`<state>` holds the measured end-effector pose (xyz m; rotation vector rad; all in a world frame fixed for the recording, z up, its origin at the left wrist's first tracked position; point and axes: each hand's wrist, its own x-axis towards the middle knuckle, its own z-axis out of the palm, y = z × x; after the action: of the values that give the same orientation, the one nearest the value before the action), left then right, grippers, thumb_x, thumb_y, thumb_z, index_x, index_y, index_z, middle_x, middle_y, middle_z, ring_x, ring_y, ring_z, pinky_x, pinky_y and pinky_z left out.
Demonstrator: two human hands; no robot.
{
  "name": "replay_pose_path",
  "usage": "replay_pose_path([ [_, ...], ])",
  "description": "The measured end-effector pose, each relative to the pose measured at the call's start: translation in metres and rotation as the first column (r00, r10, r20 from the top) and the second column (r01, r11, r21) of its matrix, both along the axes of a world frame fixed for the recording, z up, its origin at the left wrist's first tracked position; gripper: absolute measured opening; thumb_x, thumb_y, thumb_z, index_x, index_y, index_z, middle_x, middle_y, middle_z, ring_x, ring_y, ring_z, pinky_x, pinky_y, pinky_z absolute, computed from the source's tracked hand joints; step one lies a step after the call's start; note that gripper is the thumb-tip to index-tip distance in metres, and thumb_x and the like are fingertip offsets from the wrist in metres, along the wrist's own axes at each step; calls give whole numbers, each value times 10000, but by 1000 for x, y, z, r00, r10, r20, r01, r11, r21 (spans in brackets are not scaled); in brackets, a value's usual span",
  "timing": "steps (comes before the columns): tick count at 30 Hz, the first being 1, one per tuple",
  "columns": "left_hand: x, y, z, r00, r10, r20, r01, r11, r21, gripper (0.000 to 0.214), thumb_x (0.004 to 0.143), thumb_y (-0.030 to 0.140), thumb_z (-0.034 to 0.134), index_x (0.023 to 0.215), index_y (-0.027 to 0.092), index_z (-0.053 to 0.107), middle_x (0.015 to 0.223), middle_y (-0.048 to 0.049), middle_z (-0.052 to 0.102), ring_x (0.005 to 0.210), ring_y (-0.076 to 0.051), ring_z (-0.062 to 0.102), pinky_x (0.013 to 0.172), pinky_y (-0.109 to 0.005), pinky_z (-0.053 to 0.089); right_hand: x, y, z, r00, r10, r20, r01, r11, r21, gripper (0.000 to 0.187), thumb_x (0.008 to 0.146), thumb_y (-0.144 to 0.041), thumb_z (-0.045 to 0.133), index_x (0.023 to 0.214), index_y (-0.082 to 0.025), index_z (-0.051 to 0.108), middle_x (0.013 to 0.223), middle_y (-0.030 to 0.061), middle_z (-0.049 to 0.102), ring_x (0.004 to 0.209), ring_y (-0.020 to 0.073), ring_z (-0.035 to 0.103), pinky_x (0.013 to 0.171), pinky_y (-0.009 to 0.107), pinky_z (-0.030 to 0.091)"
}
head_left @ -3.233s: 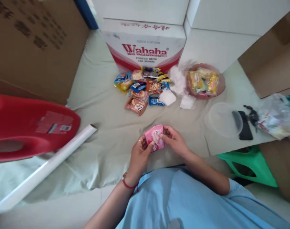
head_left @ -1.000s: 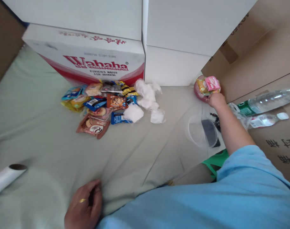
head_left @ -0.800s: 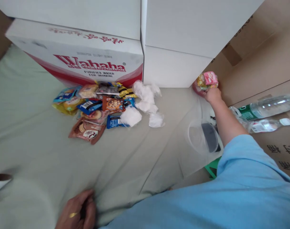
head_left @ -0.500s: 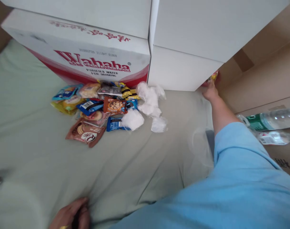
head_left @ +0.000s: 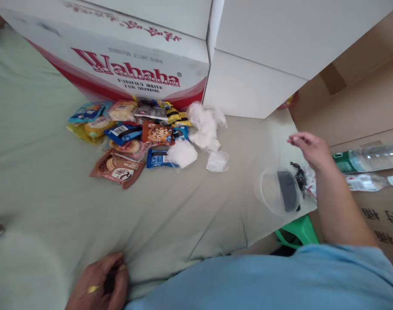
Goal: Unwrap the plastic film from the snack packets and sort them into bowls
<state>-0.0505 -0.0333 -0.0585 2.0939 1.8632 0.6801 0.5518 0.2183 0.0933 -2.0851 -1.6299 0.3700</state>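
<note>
My right hand (head_left: 307, 148) hovers over the pale green cloth (head_left: 38, 172) near its right edge, fingers loosely bent and apart, holding nothing. Beyond it, only a sliver of the pink bowl of snacks (head_left: 288, 101) shows behind the white box's corner. Just below my right hand lies a clear plastic bowl (head_left: 270, 191) over a black phone (head_left: 288, 196). My left hand (head_left: 101, 288), wearing a ring, rests on the cloth at the bottom left with its fingers curled. A pile of snack packets (head_left: 128, 137) lies in front of the Wahaha box (head_left: 134, 64).
Crumpled white wrappers (head_left: 204, 131) lie beside the snack pile. White boxes (head_left: 257, 56) and brown cardboard boxes (head_left: 354, 99) wall in the back and right. Water bottles (head_left: 367, 157), keys (head_left: 299, 176) and a green stool (head_left: 296, 232) are at the right.
My right hand carried the pink packet to the bowl, pushed the bowl back behind the white box, and has drawn back empty. My left hand stays on the cloth.
</note>
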Motion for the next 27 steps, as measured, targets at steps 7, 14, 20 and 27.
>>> replay_pose_path([
  [7,12,7,6,998,11,55,-13,999,49,159,969,334,549,1079,263,639,909,-49,727,782,-235,711,742,-369,593,-32,-185,-2,857,504,112,-465,848,-254,569,837,-524,774,1396,-467,689,1458,58,689,1511,395,490,1190,636,462],
  [14,16,9,5,994,1,113,-9,998,68,144,956,283,558,1058,256,656,933,-53,748,840,-231,732,790,-357,608,-42,-158,-65,832,445,331,-439,893,-96,267,985,-358,538,1034,-358,800,1140,71,816,1407,389,584,1189,738,371],
  [20,19,7,-1,985,69,156,-74,997,26,178,950,296,542,1045,245,684,962,-68,764,902,-244,738,846,-373,615,-82,-39,-59,850,284,445,-346,936,65,406,962,-314,513,1298,-221,721,1286,187,725,1436,392,516,1169,657,425],
  [27,23,6,4,982,76,173,-82,996,29,203,971,258,508,1055,220,689,980,-78,756,935,-236,720,870,-363,600,-223,-10,-58,792,398,462,-490,867,93,515,1015,-256,426,1500,-284,599,1462,158,596,1430,343,489,1177,589,429],
])
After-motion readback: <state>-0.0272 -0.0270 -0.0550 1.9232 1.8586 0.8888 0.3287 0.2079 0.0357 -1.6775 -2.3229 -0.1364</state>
